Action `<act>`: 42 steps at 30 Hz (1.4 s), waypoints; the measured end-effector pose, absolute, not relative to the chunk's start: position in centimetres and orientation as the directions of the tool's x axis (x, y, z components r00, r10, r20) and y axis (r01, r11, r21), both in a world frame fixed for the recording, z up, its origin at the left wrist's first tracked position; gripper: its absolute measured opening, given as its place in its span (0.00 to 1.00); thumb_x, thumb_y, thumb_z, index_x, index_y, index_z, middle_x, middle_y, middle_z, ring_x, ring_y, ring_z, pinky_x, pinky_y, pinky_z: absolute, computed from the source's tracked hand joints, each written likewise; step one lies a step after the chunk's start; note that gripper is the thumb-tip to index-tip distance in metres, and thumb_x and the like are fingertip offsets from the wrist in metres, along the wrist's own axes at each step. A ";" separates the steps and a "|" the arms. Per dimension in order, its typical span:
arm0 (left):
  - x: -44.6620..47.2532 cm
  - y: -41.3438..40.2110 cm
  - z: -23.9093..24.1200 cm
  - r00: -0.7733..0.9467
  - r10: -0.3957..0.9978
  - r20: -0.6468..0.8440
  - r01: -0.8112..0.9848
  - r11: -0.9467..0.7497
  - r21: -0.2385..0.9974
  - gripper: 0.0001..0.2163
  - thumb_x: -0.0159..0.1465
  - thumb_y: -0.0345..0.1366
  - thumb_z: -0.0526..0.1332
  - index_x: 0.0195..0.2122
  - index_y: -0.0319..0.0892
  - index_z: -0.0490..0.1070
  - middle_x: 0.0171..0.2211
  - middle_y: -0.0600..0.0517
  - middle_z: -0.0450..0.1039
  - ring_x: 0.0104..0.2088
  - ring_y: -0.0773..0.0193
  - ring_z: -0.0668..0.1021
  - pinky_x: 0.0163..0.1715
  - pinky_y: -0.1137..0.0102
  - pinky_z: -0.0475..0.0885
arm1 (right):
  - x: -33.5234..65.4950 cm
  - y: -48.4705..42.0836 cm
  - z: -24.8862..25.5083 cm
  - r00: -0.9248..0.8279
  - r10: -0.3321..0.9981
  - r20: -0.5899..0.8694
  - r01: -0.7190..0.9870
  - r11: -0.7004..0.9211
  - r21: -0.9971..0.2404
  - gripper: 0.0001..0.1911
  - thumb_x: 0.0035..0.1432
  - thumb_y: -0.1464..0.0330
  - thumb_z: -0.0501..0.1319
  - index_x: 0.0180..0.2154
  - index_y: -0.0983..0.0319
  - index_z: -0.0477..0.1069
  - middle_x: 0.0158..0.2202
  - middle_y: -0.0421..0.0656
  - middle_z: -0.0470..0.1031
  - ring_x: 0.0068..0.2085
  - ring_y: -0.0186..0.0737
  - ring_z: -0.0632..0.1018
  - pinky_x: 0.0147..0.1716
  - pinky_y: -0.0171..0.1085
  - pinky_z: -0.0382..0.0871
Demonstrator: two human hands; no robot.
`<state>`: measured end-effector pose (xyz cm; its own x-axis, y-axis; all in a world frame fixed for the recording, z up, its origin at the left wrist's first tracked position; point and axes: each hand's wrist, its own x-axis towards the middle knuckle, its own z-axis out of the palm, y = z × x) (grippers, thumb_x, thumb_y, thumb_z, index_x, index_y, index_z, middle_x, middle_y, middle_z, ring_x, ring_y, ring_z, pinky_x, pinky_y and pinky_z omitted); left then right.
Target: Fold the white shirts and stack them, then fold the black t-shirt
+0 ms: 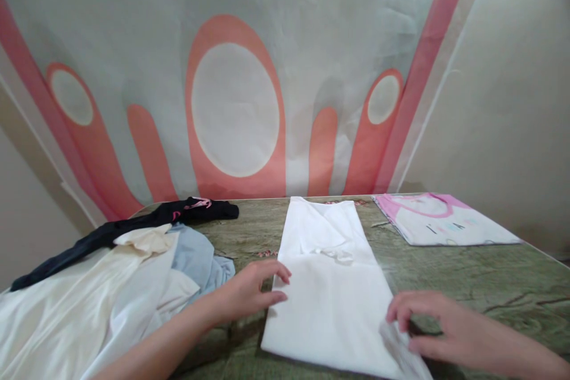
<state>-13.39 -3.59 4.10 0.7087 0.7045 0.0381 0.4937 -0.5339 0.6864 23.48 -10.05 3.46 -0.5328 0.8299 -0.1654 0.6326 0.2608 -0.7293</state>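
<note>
A white garment (329, 303), folded into a long strip, lies flat on the table in front of me. A small loose tie or flap shows on its upper half. My left hand (253, 288) hovers at its left edge, thumb and fingers apart, holding nothing. At the lower right edge, my right hand (431, 326) is slightly blurred, its fingers and thumb curled on the cloth. The fabric there is wrinkled and a little raised between the fingertips.
A loose heap of cream and white clothes (102, 303) lies on the left, with a light blue garment (196, 258) and a black garment (146, 222) with pink print. A folded pink-and-white shirt (449, 219) lies at the back right of the wood-patterned table (503, 297). A patterned wall covering (298, 41) rises behind.
</note>
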 end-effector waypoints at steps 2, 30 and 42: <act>-12.5 -1.8 3.3 0.669 0.737 0.097 0.526 -0.562 0.638 0.15 0.56 0.39 0.62 0.44 0.43 0.67 0.48 0.48 0.68 0.48 0.60 0.70 0.50 0.67 0.62 | 23.4 -7.8 2.6 -0.468 0.880 -0.078 0.646 0.281 -0.710 0.11 0.51 0.63 0.60 0.38 0.58 0.71 0.45 0.45 0.73 0.46 0.45 0.72 0.49 0.42 0.62; -9.8 -5.0 4.0 0.830 0.555 0.057 0.288 -0.513 0.808 0.09 0.52 0.24 0.58 0.34 0.42 0.65 0.47 0.51 0.68 0.45 0.63 0.72 0.45 0.72 0.63 | 19.9 -8.4 2.7 -0.542 0.830 -0.133 0.561 0.240 -0.792 0.09 0.48 0.69 0.60 0.35 0.60 0.67 0.42 0.43 0.72 0.43 0.42 0.71 0.43 0.36 0.63; -10.8 -2.7 7.4 0.839 0.477 -0.264 0.265 0.065 0.962 0.10 0.56 0.40 0.63 0.30 0.37 0.70 0.20 0.58 0.62 0.20 0.75 0.63 0.20 0.80 0.58 | 21.9 -8.1 3.8 -0.540 0.814 -0.213 0.189 -0.130 -0.973 0.10 0.44 0.66 0.66 0.30 0.64 0.72 0.28 0.39 0.73 0.31 0.36 0.73 0.30 0.31 0.66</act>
